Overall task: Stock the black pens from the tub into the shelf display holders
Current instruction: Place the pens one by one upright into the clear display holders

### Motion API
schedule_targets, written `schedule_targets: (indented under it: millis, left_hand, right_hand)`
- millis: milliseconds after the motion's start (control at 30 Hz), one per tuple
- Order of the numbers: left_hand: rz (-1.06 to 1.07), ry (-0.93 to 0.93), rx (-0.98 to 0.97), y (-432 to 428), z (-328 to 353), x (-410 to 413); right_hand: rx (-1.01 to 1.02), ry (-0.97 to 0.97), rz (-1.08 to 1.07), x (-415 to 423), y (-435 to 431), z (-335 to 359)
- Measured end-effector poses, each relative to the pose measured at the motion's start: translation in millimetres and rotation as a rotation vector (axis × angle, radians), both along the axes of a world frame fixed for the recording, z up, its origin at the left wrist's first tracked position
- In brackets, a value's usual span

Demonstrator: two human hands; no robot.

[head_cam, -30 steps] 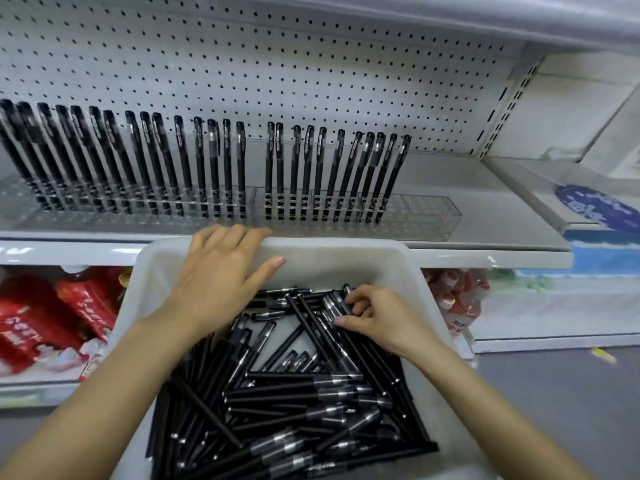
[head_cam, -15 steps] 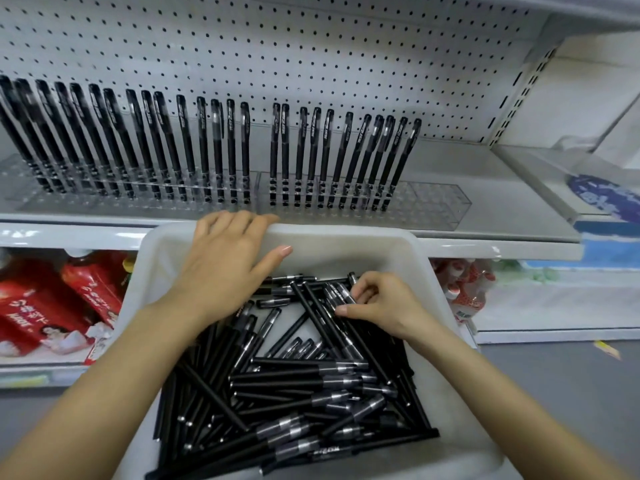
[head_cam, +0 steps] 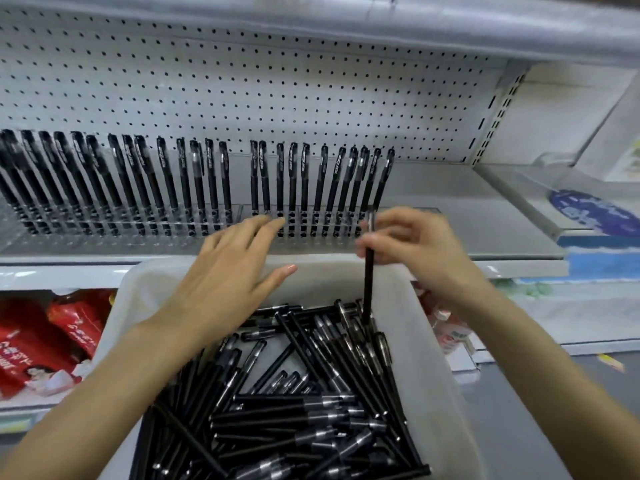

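**One pen pinched upright at the tub's far right corner**

The right hand [head_cam: 412, 244] pinches a single black pen [head_cam: 368, 271] between thumb and fingertips near its upper end. Its other fingers are curled loosely. The pen stands almost vertical. Its top is level with the front of the shelf display, and its lower end reaches down into the heap at the far right corner of the tub [head_cam: 145, 282]. Whether the tip touches the heap cannot be told.

The left hand [head_cam: 228, 271] holds nothing. It is palm down with the fingers straight and close together and the thumb stretched out to the side. It lies across the tub's far rim with the fingertips at the front of the right-hand holder [head_cam: 343, 237]; contact with it cannot be told.

The white plastic tub holds a tangled pile of loose pens [head_cam: 311, 410], heaped mostly toward its near and right sides.

On the grey shelf [head_cam: 467, 216] behind the tub, two clear holders sit side by side along the front edge. The left-hand holder [head_cam: 86, 237] carries a full back row of standing pens [head_cam: 184, 181]. The right-hand one has pens from its left end as far as the raised right hand, which hides its right end. A white pegboard [head_cam: 242, 81] backs the shelf.

Below the shelf's front edge, red packets [head_cam: 41, 341] lie to the left of the tub and small bottles [head_cam: 446, 330] to its right.
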State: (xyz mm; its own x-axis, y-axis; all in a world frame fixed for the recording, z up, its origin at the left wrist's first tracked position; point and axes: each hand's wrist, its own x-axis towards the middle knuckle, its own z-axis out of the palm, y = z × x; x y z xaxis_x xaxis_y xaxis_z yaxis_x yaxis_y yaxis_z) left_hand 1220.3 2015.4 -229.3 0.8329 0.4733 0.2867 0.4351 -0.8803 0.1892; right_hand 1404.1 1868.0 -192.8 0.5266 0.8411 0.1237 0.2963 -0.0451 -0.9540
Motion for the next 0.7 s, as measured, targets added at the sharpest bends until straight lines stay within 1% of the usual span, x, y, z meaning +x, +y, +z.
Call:
schedule_targets:
  millis: [100, 200, 333, 533, 633, 700]
  left_hand:
    - [-0.037, 0.027, 0.043, -1, 9, 17]
    - [-0.055, 0.06, 0.068, -4, 16, 34]
    - [-0.066, 0.12, 0.078, -6, 15, 52]
    - [-0.049, 0.173, 0.098, -7, 4, 59]
    - [-0.057, 0.142, 0.124, -7, 1, 58]
    - [-0.057, 0.14, 0.135, -7, 1, 59]
  right_hand:
    - [0.153, 0.003, -0.087, 26, 4, 30]
    - [0.204, -0.048, -0.129, 54, 10, 50]
    - [0.266, 0.003, -0.186, 92, 21, 55]
    - [0.247, 0.0, -0.145, 118, 26, 43]
    - [0.233, -0.014, -0.121, 122, 30, 40]
    - [0.187, -0.046, -0.1, 123, 32, 38]
